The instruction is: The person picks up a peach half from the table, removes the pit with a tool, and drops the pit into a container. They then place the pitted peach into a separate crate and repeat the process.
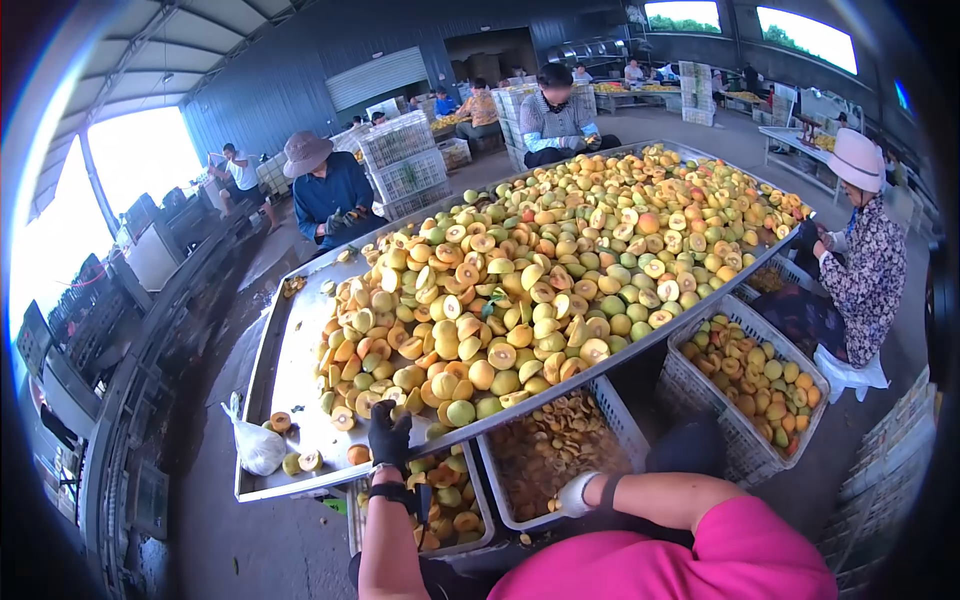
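Note:
My left hand [390, 437], in a black glove, reaches over the near edge of the metal table [290, 370], beside the heap of halved yellow-orange stone fruit [480, 330]. Its fingers are apart, and nothing shows in them. My right hand [577, 495], in a pale glove, is low over a white crate [633, 440] of brownish pits and scraps [555, 450]. Its fingers are closed; a small orange piece shows at their tips, too small to name. Below my left wrist stands another crate [484, 490] holding fruit halves [455, 500].
A knotted white plastic bag [258, 445] sits on the table's left corner. A full fruit crate [745, 385] stands to the right. Co-workers sit at the right [860, 250], far side [560, 120] and left [335, 195]. Stacked crates [405, 165] rise behind the table.

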`<move>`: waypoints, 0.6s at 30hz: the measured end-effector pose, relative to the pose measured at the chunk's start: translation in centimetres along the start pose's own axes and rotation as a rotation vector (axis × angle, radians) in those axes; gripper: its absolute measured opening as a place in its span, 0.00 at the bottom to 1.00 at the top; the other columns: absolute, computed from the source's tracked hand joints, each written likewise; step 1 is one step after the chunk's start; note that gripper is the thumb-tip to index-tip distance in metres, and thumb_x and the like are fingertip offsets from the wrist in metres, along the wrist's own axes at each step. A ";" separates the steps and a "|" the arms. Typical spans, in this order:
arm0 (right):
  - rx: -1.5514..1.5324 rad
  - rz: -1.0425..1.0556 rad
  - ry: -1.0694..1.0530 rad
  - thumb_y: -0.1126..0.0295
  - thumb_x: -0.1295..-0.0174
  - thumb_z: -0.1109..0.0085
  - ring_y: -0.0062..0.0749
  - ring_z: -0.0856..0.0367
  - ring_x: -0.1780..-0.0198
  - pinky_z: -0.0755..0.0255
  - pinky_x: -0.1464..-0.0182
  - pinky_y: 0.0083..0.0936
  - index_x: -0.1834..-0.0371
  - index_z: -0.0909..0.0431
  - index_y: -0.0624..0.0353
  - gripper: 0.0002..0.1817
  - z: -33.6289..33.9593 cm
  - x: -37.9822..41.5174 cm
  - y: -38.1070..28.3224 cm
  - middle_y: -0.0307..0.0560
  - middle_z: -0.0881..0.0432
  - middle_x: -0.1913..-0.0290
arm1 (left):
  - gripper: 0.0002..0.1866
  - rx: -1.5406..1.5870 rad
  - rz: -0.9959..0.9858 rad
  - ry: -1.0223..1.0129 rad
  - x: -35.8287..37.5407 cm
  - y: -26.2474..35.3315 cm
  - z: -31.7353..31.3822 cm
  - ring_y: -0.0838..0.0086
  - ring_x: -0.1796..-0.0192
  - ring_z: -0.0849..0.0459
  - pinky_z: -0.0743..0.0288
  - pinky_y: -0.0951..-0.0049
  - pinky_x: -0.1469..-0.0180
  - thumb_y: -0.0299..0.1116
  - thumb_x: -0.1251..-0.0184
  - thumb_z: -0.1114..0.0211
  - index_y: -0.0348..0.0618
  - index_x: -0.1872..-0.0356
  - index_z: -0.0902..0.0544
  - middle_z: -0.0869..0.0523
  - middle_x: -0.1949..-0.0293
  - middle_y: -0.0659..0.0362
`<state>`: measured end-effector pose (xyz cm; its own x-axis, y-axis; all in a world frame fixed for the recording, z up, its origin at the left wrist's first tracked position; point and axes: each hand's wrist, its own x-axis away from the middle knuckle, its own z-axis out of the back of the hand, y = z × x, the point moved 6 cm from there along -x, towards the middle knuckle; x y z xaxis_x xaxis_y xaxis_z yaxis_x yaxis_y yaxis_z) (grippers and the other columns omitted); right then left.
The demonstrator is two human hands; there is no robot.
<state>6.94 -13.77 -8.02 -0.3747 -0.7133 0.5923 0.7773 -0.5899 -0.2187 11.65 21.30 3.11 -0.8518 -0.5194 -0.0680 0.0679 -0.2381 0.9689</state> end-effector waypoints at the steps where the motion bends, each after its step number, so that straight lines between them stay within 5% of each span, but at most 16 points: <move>1: -0.018 0.066 -0.030 0.52 0.26 0.61 0.55 0.22 0.36 0.30 0.35 0.39 0.35 0.26 0.59 0.27 0.6 0.2 -0.5 0.58 0.23 0.33 | 0.17 0.312 -0.133 -0.012 -0.3 -1.1 -0.3 0.81 0.55 0.21 0.24 0.80 0.55 0.24 0.32 0.34 0.43 0.43 0.22 0.18 0.56 0.62; 2: -0.032 0.134 -0.065 0.54 0.25 0.61 0.55 0.22 0.36 0.29 0.35 0.40 0.36 0.25 0.59 0.26 1.7 0.6 -1.3 0.59 0.23 0.33 | 0.18 0.412 -0.137 0.024 0.8 0.1 -0.5 0.75 0.51 0.19 0.22 0.77 0.52 0.24 0.32 0.34 0.40 0.42 0.22 0.17 0.52 0.59; 3: 0.114 0.264 0.095 0.55 0.26 0.60 0.56 0.21 0.38 0.27 0.38 0.42 0.37 0.24 0.56 0.24 1.7 -0.4 -1.5 0.58 0.20 0.36 | 0.20 0.109 -0.440 0.101 2.6 2.6 -0.5 0.72 0.49 0.19 0.22 0.75 0.49 0.22 0.34 0.34 0.39 0.41 0.22 0.18 0.49 0.58; 4: -0.376 -0.044 0.175 0.57 0.26 0.61 0.57 0.20 0.40 0.26 0.39 0.43 0.38 0.25 0.54 0.22 0.8 -1.4 0.9 0.60 0.20 0.38 | 0.22 -0.063 -0.553 0.139 4.0 3.4 -1.1 0.70 0.46 0.19 0.22 0.73 0.46 0.19 0.37 0.33 0.39 0.40 0.22 0.18 0.47 0.57; 5: -0.196 0.135 0.170 0.56 0.26 0.61 0.57 0.19 0.41 0.26 0.40 0.44 0.39 0.24 0.53 0.22 -0.3 -2.0 0.4 0.61 0.19 0.40 | 0.25 -0.233 -0.663 0.198 5.6 4.1 -1.7 0.67 0.44 0.19 0.22 0.71 0.43 0.17 0.39 0.33 0.39 0.39 0.23 0.18 0.45 0.55; 6: -0.024 0.325 0.165 0.55 0.25 0.61 0.57 0.18 0.42 0.26 0.40 0.44 0.40 0.23 0.53 0.21 -1.7 -2.1 -0.5 0.62 0.17 0.43 | 0.27 -0.263 -0.597 0.221 6.4 3.9 -2.2 0.65 0.41 0.19 0.22 0.70 0.41 0.15 0.41 0.33 0.39 0.38 0.24 0.19 0.43 0.55; 8: -0.128 0.084 -0.080 0.53 0.25 0.60 0.58 0.17 0.45 0.26 0.42 0.46 0.43 0.24 0.55 0.22 -2.1 -2.0 -0.1 0.63 0.16 0.48 | 0.33 -0.121 -0.525 0.176 9.8 6.2 -3.4 0.66 0.40 0.19 0.21 0.70 0.42 0.10 0.45 0.34 0.40 0.35 0.26 0.19 0.43 0.55; 10: -0.042 0.252 0.271 0.52 0.25 0.59 0.60 0.16 0.49 0.25 0.46 0.47 0.47 0.23 0.57 0.22 1.1 -1.8 -0.9 0.65 0.15 0.58 | 0.20 0.291 -0.315 0.049 10.3 4.7 -4.7 0.69 0.43 0.18 0.20 0.74 0.48 0.24 0.26 0.41 0.43 0.35 0.26 0.19 0.42 0.56; 12: -0.417 0.138 0.531 0.50 0.24 0.58 0.58 0.15 0.58 0.24 0.53 0.47 0.48 0.25 0.59 0.23 5.7 0.2 -1.2 0.63 0.16 0.66 | 0.17 0.377 -0.289 0.005 11.5 3.9 -5.5 0.69 0.44 0.17 0.19 0.74 0.49 0.29 0.20 0.47 0.44 0.34 0.27 0.19 0.42 0.55; 14: -0.888 -0.019 0.403 0.47 0.24 0.56 0.50 0.16 0.67 0.22 0.59 0.43 0.49 0.25 0.59 0.25 11.9 5.8 -4.6 0.58 0.19 0.73 | 0.16 0.467 -0.242 -0.036 12.3 3.4 -6.4 0.67 0.44 0.17 0.19 0.72 0.49 0.30 0.18 0.49 0.43 0.34 0.29 0.20 0.41 0.54; 17: -1.005 0.080 0.489 0.47 0.24 0.54 0.42 0.18 0.72 0.24 0.64 0.40 0.49 0.25 0.59 0.24 14.7 7.3 -6.8 0.54 0.22 0.76 | 0.16 0.545 -0.318 -0.047 13.0 4.0 -7.9 0.65 0.42 0.17 0.19 0.67 0.44 0.29 0.18 0.49 0.40 0.34 0.31 0.21 0.40 0.52; 18: -1.085 -0.014 0.402 0.49 0.23 0.54 0.50 0.17 0.69 0.25 0.63 0.43 0.49 0.25 0.59 0.22 14.8 7.4 -7.1 0.58 0.22 0.74 | 0.16 0.561 -0.369 -0.042 13.3 4.3 -8.2 0.65 0.42 0.17 0.19 0.66 0.42 0.29 0.18 0.49 0.39 0.34 0.31 0.21 0.39 0.51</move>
<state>6.09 -9.29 9.39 -0.6651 -0.6581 0.3531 0.0024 -0.4747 -0.8802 4.82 6.62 4.46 -0.7875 -0.4510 -0.4200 -0.5022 0.0746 0.8615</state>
